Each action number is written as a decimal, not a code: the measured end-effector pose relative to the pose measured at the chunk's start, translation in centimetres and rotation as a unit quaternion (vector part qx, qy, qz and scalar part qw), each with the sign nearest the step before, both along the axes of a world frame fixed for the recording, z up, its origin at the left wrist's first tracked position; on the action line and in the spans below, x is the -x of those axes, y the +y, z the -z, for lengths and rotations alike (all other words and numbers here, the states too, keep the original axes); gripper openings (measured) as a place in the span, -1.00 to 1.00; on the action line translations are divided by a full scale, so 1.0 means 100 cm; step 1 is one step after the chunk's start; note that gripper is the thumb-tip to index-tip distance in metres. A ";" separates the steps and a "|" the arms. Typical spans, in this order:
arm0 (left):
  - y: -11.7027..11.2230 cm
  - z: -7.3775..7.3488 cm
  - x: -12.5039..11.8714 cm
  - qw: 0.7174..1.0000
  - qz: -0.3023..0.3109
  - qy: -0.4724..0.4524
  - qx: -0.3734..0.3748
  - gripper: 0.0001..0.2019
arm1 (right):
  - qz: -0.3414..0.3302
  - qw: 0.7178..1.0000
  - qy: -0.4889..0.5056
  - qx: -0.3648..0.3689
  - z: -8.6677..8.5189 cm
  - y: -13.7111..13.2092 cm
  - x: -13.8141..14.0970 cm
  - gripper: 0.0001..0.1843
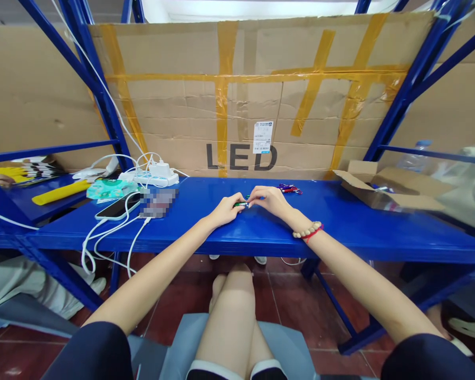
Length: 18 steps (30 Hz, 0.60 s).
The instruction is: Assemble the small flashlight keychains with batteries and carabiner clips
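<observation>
Over the blue table, my left hand [225, 212] is closed in a pinch round a small shiny green cylinder [241, 204], which looks like a mini flashlight. My right hand [271, 199] meets it from the other side, thumb and fingertips closed at the cylinder's pale right end. A bit of green shows behind the fingertips; its shape is too small to make out. Just behind my right hand lies a small pile of red and purple metallic pieces [291, 189], some shaped like clips, partly hidden by the hand.
A phone [119, 206], white cables, a power strip [158, 179] and a teal soft pack [111, 189] lie on the left. An open cardboard box [396, 192] stands at the right. A taped cardboard sheet [174, 121] and blue posts close off the back. People sit on either side.
</observation>
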<state>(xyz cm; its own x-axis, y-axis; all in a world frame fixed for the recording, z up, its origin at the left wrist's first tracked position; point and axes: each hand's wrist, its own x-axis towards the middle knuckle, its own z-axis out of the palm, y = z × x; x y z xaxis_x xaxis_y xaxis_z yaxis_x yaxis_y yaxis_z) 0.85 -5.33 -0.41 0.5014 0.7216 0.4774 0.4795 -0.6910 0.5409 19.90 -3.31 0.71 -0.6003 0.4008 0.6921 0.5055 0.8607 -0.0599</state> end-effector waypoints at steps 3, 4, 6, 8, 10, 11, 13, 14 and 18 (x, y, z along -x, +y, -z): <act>-0.001 0.000 0.000 1.000 0.000 0.009 -0.014 -0.96 | -0.006 1.000 0.005 0.012 0.001 0.000 0.001 -0.87; -0.002 0.000 0.000 1.000 -0.001 0.015 -0.021 -0.94 | -0.007 1.000 0.006 0.015 0.001 0.000 0.001 -0.87; -0.002 0.000 -0.001 0.999 -0.008 0.022 -0.041 -0.91 | -0.008 1.000 0.015 0.022 0.001 -0.001 0.002 -0.87; -0.003 0.001 -0.001 0.998 -0.023 0.015 -0.060 -0.89 | -0.009 0.999 0.037 0.027 0.001 -0.002 0.002 -0.86; -0.003 0.002 -0.001 0.997 -0.034 0.002 -0.066 -0.89 | -0.010 0.998 0.059 0.033 0.000 -0.003 0.002 -0.85; -0.003 0.002 -0.001 0.998 -0.034 -0.002 -0.062 -0.90 | -0.013 0.997 0.065 0.039 0.000 -0.002 0.002 -0.85; -0.003 0.002 -0.001 0.999 -0.024 -0.005 -0.048 -0.90 | -0.020 0.995 0.074 0.058 0.000 -0.001 0.002 -0.86; -0.003 0.002 -0.001 0.999 -0.020 -0.004 -0.042 -0.89 | -0.025 0.993 0.085 0.072 0.001 0.000 0.002 -0.86; -0.002 0.002 -0.004 0.997 -0.048 0.035 -0.044 -0.82 | -0.052 0.974 0.158 0.155 0.004 0.005 0.005 -0.79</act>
<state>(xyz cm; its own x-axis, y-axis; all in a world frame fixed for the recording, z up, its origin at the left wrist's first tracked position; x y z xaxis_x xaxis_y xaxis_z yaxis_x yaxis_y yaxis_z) 1.27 -5.54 -0.63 0.4663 0.7249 0.5070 0.5794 -0.6834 0.4443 19.40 -2.85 0.34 -0.4258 0.5675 0.7047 0.3307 0.8226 -0.4626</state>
